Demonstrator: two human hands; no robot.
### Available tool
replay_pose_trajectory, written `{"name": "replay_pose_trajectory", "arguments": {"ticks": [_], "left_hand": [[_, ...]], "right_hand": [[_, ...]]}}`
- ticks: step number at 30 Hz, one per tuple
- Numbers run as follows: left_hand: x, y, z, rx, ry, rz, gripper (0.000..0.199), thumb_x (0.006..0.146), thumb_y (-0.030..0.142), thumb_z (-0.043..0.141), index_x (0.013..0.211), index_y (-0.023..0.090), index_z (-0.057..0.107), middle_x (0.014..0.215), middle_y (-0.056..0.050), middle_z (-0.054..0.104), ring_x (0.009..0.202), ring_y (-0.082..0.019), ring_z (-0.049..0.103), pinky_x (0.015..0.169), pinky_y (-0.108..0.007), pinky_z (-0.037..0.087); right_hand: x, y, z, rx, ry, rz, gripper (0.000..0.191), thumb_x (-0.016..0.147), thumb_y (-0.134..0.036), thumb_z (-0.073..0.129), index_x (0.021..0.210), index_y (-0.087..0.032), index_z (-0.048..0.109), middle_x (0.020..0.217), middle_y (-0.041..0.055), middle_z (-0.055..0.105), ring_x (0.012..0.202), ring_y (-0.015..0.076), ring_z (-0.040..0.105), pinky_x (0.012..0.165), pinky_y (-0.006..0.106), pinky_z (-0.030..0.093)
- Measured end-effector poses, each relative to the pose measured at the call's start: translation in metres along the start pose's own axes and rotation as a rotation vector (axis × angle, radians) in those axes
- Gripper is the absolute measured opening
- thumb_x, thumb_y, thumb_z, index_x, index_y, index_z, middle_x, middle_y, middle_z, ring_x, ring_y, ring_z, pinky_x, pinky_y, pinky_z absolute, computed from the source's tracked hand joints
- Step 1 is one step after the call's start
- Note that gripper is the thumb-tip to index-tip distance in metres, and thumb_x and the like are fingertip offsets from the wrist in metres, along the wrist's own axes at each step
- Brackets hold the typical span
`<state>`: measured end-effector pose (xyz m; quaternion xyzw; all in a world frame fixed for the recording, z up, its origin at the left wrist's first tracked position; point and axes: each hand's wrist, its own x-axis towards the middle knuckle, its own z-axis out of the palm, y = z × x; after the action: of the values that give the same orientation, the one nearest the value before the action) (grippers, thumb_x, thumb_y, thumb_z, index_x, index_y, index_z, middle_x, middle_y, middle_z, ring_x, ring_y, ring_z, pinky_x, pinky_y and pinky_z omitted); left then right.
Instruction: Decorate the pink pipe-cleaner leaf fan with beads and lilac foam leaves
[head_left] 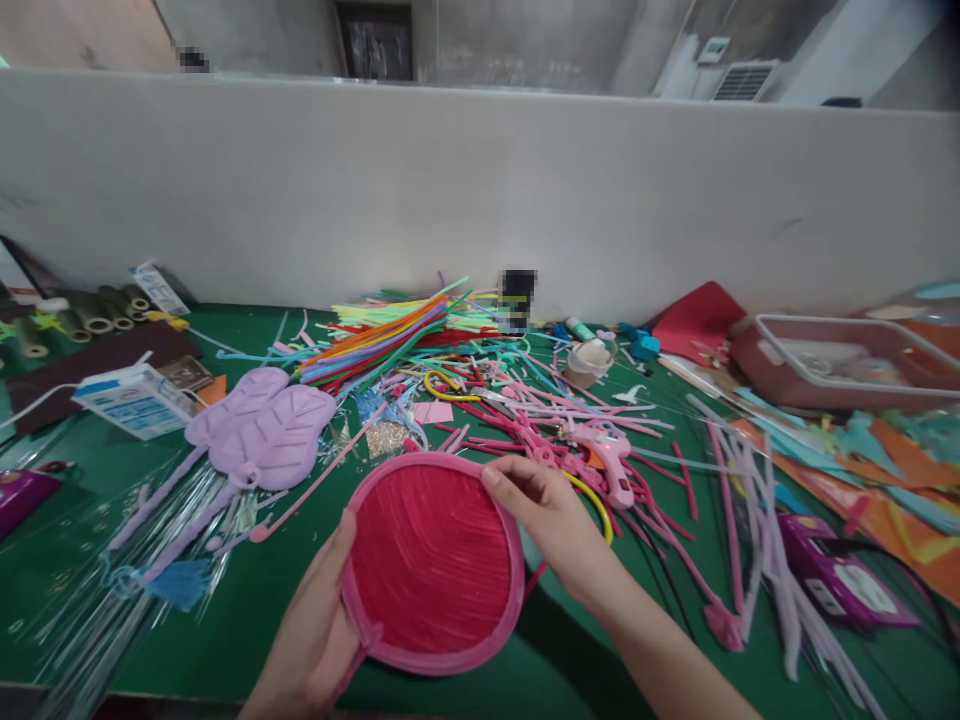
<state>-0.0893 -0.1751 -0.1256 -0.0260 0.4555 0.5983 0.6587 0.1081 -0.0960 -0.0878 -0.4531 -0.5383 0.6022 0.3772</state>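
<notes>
A round hand fan (435, 565) of deep red pipe cleaners with a pink rim is held up over the table's front part. My left hand (319, 610) grips its lower left edge, thumb on the rim, near a pink strip that looks like the handle. At the upper right rim, the fingers of my right hand (544, 505) are closed, with the thumb pressed on the pink border; whether a loose piece is between them I cannot make out. Just behind that hand lie a pink glue gun (611, 460) and yellow-handled scissors (450, 385).
Purple leaf-shaped fans (270, 435) lie at left over clear plastic strips. Bundled coloured pipe cleaners (390, 340) are heaped at the back before a grey partition (337, 190). At right are a purple device (844, 580) with a cable and a pink bin (780, 370).
</notes>
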Motion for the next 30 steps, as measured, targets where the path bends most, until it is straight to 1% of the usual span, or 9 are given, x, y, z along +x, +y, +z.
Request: {"name": "replay_pose_trajectory", "arguments": {"ticks": [5,8,12,18,20,22,25,27,30], "left_hand": [[-0.003,0.001,0.002,0.023,0.035,0.025,0.045,0.088,0.03,0.066,0.132,0.02,0.059,0.123,-0.011,0.07,0.117,-0.028,0.063,0.102,-0.039,0.05],[-0.006,0.005,0.007,0.026,0.072,0.051,0.043,0.088,0.027,0.065,0.13,0.02,0.061,0.121,-0.011,0.07,0.114,-0.027,0.065,0.1,-0.038,0.052],[-0.008,0.009,0.013,0.028,0.088,0.081,0.04,0.089,0.026,0.063,0.129,0.02,0.062,0.119,-0.011,0.071,0.112,-0.028,0.066,0.098,-0.039,0.053],[-0.009,0.004,0.025,-0.061,0.048,-0.002,0.037,0.093,0.03,0.057,0.128,0.021,0.063,0.116,-0.01,0.073,0.115,-0.028,0.065,0.099,-0.041,0.053],[-0.008,0.002,0.028,-0.101,0.067,0.023,0.036,0.095,0.031,0.052,0.127,0.019,0.064,0.114,-0.01,0.074,0.115,-0.026,0.065,0.1,-0.039,0.052],[-0.005,0.003,0.029,-0.145,0.097,0.101,0.037,0.098,0.034,0.047,0.126,0.019,0.065,0.113,-0.009,0.074,0.115,-0.023,0.065,0.1,-0.035,0.051],[0.002,0.005,0.033,-0.179,0.12,0.222,0.038,0.1,0.036,0.04,0.128,0.024,0.063,0.116,-0.003,0.073,0.113,-0.017,0.065,0.099,-0.029,0.051],[0.006,0.005,0.038,-0.184,0.12,0.255,0.039,0.102,0.035,0.035,0.129,0.026,0.062,0.116,-0.002,0.073,0.111,-0.016,0.066,0.097,-0.028,0.052],[0.009,0.001,0.046,-0.178,0.062,0.24,0.041,0.103,0.034,0.031,0.131,0.026,0.06,0.117,-0.004,0.073,0.108,-0.017,0.068,0.095,-0.031,0.054]], "right_hand": [[-0.003,0.006,0.005,-0.029,0.04,-0.034,0.046,0.076,-0.063,0.065,0.074,-0.017,0.06,0.066,-0.0008,0.056,0.062,0.0118,0.049,0.059,0.025,0.041],[-0.004,0.007,0.004,-0.033,0.08,-0.06,0.043,0.077,-0.06,0.065,0.074,-0.017,0.062,0.067,0.0004,0.059,0.063,0.0128,0.052,0.061,0.026,0.043],[-0.006,0.002,-0.002,-0.009,0.031,-0.056,0.038,0.078,-0.056,0.067,0.082,-0.018,0.067,0.077,0.0031,0.067,0.073,0.0158,0.059,0.067,0.028,0.047],[-0.011,0.001,-0.006,0.021,-0.03,-0.026,0.036,0.081,-0.053,0.067,0.091,-0.018,0.064,0.086,0.0031,0.067,0.079,0.0155,0.061,0.071,0.027,0.048],[-0.014,0.007,-0.002,-0.016,-0.067,-0.001,0.037,0.082,-0.054,0.065,0.093,-0.018,0.062,0.09,0.004,0.067,0.081,0.0162,0.062,0.072,0.028,0.049],[-0.016,0.016,0.006,-0.023,-0.095,0.036,0.041,0.083,-0.056,0.063,0.099,-0.018,0.06,0.095,0.0049,0.066,0.08,0.016,0.062,0.071,0.029,0.05],[-0.019,0.031,0.022,0.101,-0.158,0.115,0.054,0.08,-0.063,0.063,0.11,-0.019,0.054,0.089,0.0022,0.062,0.073,0.0143,0.061,0.064,0.027,0.048],[-0.019,0.038,0.032,0.194,-0.189,0.134,0.056,0.079,-0.065,0.063,0.11,-0.02,0.051,0.081,-0.0007,0.059,0.072,0.0138,0.061,0.063,0.026,0.048],[-0.016,0.044,0.039,0.271,-0.138,0.088,0.052,0.08,-0.064,0.063,0.107,-0.023,0.047,0.08,-0.0024,0.06,0.071,0.0131,0.061,0.063,0.025,0.048]]}}
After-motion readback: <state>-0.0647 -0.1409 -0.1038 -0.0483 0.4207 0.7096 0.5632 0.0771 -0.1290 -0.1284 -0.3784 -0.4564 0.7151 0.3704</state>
